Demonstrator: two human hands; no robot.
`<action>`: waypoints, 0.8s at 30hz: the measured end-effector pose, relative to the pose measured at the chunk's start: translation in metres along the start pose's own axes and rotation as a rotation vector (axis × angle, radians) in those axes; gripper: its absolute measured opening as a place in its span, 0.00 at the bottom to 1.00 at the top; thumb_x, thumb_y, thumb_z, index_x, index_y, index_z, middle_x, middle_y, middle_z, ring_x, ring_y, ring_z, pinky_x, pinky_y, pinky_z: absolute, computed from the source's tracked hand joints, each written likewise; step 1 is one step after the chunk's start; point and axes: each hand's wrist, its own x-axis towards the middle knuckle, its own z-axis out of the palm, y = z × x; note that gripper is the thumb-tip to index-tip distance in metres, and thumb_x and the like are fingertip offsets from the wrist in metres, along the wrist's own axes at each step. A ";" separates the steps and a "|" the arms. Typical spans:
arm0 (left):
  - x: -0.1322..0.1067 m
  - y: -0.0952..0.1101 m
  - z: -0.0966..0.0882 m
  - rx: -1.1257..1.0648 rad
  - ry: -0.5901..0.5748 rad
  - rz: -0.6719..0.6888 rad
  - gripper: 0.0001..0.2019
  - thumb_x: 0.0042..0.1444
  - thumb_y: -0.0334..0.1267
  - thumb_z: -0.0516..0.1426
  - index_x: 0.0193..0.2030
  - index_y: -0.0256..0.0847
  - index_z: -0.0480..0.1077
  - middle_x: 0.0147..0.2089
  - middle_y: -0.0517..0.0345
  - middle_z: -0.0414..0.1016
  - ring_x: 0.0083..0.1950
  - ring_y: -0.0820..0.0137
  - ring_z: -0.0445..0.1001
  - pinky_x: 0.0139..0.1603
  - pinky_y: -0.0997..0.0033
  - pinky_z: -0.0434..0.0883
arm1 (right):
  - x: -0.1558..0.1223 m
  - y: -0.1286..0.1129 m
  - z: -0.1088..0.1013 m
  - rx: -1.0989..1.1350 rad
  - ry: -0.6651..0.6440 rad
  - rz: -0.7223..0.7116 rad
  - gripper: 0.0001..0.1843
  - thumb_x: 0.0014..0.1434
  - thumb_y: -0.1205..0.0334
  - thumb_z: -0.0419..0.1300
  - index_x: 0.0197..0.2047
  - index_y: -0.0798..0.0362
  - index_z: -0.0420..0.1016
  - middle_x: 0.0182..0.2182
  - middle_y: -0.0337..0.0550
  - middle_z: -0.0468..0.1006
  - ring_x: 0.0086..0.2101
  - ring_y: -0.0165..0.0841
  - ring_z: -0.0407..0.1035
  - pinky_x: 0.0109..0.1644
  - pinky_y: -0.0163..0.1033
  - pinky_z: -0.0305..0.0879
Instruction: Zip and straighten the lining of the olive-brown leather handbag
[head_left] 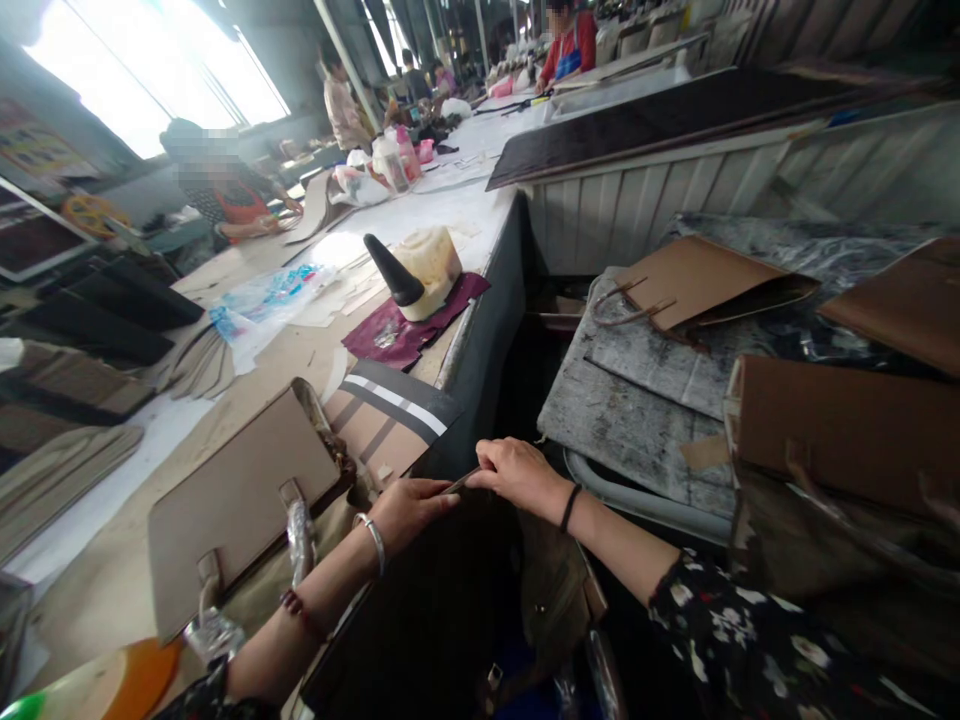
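My left hand (409,515) and my right hand (521,470) meet near the middle of the view. Both are closed on the thin upper edge of a brown handbag (559,580), fingertips almost touching. The bag's mouth gapes toward me with a dark inside, and a flap with small metal fittings hangs at its right. Left of my hands, a beige handbag (244,500) with plastic-wrapped handles leans on the worktable (97,590). Just beyond my left hand lies a striped beige-and-grey panel (390,415).
A glue pot (431,265) with a black-handled tool sits on a maroon cloth (420,325). Brown bags (840,430) rest on a stained grey board (637,400) at right. A clear plastic bag (262,310) lies on the table. Co-workers (225,205) stand farther along.
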 end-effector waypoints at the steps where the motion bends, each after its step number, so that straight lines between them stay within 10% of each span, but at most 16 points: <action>1: 0.002 0.002 0.000 0.068 0.004 -0.001 0.25 0.43 0.52 0.55 0.43 0.34 0.73 0.28 0.58 0.74 0.29 0.69 0.67 0.28 0.74 0.61 | -0.001 0.000 0.000 -0.001 0.002 0.002 0.14 0.50 0.52 0.60 0.24 0.52 0.64 0.23 0.35 0.70 0.28 0.29 0.64 0.27 0.32 0.48; 15: 0.018 0.001 0.003 0.351 0.037 -0.044 0.18 0.47 0.47 0.50 0.35 0.38 0.75 0.16 0.65 0.56 0.20 0.76 0.52 0.20 0.75 0.48 | -0.004 0.020 0.007 0.264 0.000 -0.001 0.21 0.47 0.64 0.63 0.46 0.52 0.65 0.32 0.39 0.76 0.33 0.30 0.69 0.36 0.31 0.59; 24: 0.019 0.017 0.007 0.502 0.040 -0.038 0.14 0.51 0.41 0.49 0.30 0.37 0.74 0.18 0.64 0.59 0.22 0.75 0.58 0.23 0.77 0.52 | 0.001 0.027 0.004 0.213 -0.115 -0.021 0.06 0.52 0.65 0.58 0.35 0.51 0.76 0.32 0.39 0.77 0.35 0.30 0.69 0.37 0.30 0.59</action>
